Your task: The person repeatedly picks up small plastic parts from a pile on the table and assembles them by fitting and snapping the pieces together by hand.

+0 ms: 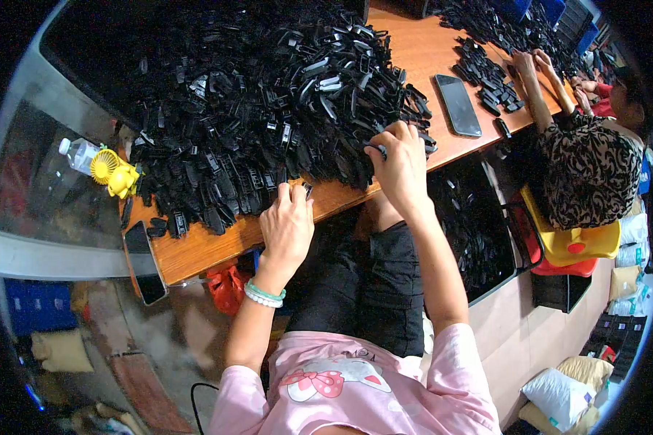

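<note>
A large heap of small black plastic parts [225, 123] covers much of the wooden table [210, 250] in front of me. My left hand [289, 221] is at the table's front edge, its fingers closed round a small black plastic part [307, 190] that sticks out beside the fingertips. At the right side of the heap, my right hand [400, 161] has its fingers curled and pinched on a small dark piece [382, 151]. Only a bit of that piece shows, and its exact kind is hidden by the fingers.
A smartphone [457, 106] lies right of the heap, and another phone [145, 262] at the left corner. Beside it are a yellow fan [115, 174] and a bottle [78, 154]. A co-worker [591, 170] handles black parts at right. A crate of parts [471, 232] stands below the edge.
</note>
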`<state>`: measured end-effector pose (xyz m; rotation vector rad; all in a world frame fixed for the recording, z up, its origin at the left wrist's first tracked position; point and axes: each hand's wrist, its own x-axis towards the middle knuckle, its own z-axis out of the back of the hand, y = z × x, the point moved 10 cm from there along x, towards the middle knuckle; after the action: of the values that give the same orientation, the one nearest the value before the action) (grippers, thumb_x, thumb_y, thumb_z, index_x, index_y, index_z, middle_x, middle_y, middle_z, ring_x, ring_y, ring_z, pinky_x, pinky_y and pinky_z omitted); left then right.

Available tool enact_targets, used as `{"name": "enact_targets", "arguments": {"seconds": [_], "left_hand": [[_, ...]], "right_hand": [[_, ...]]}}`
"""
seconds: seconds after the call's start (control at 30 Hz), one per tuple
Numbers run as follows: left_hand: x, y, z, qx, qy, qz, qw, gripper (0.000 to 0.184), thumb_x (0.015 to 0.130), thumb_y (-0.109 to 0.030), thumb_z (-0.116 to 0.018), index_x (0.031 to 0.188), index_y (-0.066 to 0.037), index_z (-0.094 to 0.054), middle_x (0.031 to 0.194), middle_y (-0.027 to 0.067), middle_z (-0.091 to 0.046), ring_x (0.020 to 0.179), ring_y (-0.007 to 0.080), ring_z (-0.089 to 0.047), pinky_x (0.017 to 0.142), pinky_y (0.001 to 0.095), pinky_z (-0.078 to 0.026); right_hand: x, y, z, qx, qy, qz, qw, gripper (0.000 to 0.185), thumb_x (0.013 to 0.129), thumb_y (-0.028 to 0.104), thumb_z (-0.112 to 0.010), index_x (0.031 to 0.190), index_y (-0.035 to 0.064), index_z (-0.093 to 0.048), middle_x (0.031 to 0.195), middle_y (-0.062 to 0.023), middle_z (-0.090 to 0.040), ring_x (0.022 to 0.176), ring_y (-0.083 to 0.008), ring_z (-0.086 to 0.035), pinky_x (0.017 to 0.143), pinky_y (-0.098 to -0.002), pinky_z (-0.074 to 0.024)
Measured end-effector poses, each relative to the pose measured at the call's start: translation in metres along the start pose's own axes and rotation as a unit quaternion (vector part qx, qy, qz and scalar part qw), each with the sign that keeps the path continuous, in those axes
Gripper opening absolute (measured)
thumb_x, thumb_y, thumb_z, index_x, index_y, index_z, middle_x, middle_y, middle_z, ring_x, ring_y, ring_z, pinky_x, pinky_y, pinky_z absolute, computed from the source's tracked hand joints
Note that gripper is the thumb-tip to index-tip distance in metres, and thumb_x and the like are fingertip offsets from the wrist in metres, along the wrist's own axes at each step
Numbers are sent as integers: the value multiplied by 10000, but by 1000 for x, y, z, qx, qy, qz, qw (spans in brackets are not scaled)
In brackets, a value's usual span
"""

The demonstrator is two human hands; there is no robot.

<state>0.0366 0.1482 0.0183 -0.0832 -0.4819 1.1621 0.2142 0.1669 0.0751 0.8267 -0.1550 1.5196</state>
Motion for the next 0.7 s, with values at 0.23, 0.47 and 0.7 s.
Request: {"name": "enact_targets", "arguments": {"seconds": [0.23,0.47,0.7], "left_hand": [[-16,1,23,-110,-88,8,990,311,806,-50,-639,1097,17,-551,859,124,-554,639,223,-580,549,326,-487],[-37,-16,-14,-582,55,92,806,245,868,-35,-595,1079,81,-549,868,57,-552,667,110,-585,530,214,-473],[-35,-26,-14,-596,63,80,796,279,864,-54,-612,1098,84,-552,915,84,-591,675,128,-600,543,212,-470]], "right_hand": [[16,-15,7,150,80,-47,984,61,716,54,-693,744,9,-663,847,-100,-584,813,-247,-570,766,-354,-466],[-44,1,-2,639,107,-199,735,373,809,15,-640,1157,-11,-509,899,-66,-599,762,-119,-588,687,-242,-485],[-62,-28,2,668,121,-209,704,281,759,5,-662,1024,-8,-571,925,-88,-630,786,-144,-618,724,-278,-512]]}}
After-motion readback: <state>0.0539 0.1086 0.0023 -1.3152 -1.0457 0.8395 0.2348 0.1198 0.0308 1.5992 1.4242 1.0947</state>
